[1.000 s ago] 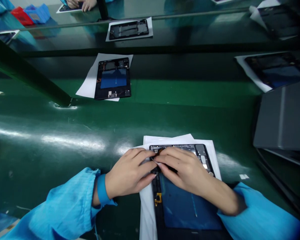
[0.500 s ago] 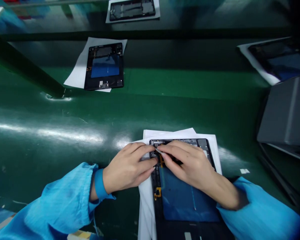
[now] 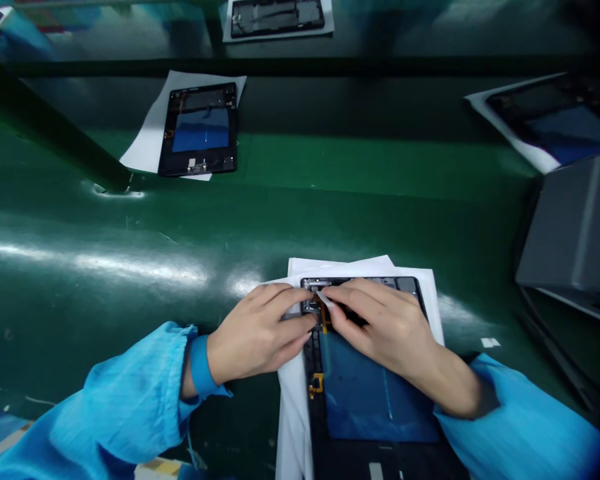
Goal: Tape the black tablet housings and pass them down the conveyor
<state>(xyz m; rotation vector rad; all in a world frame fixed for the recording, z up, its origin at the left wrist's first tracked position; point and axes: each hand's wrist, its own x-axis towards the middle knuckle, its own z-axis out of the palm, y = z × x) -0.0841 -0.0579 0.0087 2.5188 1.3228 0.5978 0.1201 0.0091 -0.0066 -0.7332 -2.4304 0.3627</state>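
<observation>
An opened tablet frame (image 3: 370,400) with a blue panel lies on white paper (image 3: 290,407) on the green belt in front of me. My left hand (image 3: 255,337) rests at the frame's upper left edge, fingers curled and pressing on the frame. My right hand (image 3: 380,323) lies over the upper part of the frame, its fingers pinched on a small pale strip beside an orange flex cable (image 3: 323,319). Both fingertips meet near the top left corner. Blue sleeves cover both arms.
Another open tablet frame on paper (image 3: 200,130) lies farther up the belt at left, a third (image 3: 277,17) beyond a dark rail. A fourth frame on paper (image 3: 550,120) sits at right above a grey tray (image 3: 570,233). A green bar (image 3: 50,127) slants at left.
The view has tilted down, so the far frames sit higher in the picture. My fingers shifted slightly upward on the frame's top left corner; both hands stay on it.
</observation>
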